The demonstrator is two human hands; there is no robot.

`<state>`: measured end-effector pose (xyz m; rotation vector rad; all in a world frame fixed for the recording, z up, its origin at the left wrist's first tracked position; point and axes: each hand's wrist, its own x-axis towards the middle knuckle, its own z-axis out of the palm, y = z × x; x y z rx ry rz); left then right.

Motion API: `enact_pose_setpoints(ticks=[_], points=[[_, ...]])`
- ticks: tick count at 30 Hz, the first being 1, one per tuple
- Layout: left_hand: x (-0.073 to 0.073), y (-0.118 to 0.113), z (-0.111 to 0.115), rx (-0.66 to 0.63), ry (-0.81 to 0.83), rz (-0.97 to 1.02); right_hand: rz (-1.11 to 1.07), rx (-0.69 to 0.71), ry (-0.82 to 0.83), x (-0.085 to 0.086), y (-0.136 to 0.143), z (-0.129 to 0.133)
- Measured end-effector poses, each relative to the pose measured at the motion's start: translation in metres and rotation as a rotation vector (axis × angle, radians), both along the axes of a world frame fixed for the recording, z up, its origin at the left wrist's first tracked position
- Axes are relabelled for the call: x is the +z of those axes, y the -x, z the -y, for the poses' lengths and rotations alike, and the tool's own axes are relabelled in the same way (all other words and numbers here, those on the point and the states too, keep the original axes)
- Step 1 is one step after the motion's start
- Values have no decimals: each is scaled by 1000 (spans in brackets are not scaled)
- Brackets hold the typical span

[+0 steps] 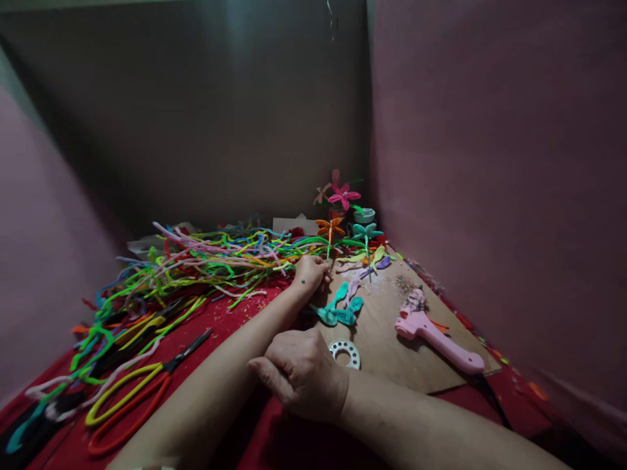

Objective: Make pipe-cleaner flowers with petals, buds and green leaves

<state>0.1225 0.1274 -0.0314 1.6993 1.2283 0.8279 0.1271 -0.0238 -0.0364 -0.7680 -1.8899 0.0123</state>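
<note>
My left hand (311,273) is stretched forward over the left edge of a wooden board (382,326). Its fingers are pinched at the green stem of an orange pipe-cleaner flower (330,226), which is upright. Closer to me, my right hand (306,369) is curled closed, thumb to the left; whatever its fingers may hold is hidden. Just beyond it lie a white ring with holes (345,354) and several teal pipe-cleaner petals (340,312). A teal pipe-cleaner flower (367,232) on a thin stem stands to the right of the orange one.
A pink glue gun (435,336) lies on the board's right side. Loose pipe cleaners (235,251) are heaped at the back left. Scissors with yellow and red handles (132,398) rest on the red cloth (196,372). A pink flower (344,194) stands at the back; walls enclose the table.
</note>
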Motion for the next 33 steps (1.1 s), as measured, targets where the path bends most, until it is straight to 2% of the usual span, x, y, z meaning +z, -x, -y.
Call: enact_pose_setpoints(ticks=[3,7,10,13,18,23,28,33], points=[[8,7,9,6,-85,-12,-86,6,53,5,-3,0],[28,24,30,13,-206,-3,-403,-97,181,18,-15,-7],[44,37,49,17,-302,-1,-598,-166,150,25,-23,-16],[54,46,66,39,-411,-15,-583,-240,95,25,-26,-20],[52,54,77,103,-500,-28,-506,-273,75,15,-21,-19],[45,61,81,120,-510,4,-536,-259,200,11,-18,-19],[44,63,86,115,-572,-35,-647,-155,306,10,-19,-22],[45,63,89,99,-490,-65,-786,-37,382,8,-21,-27]])
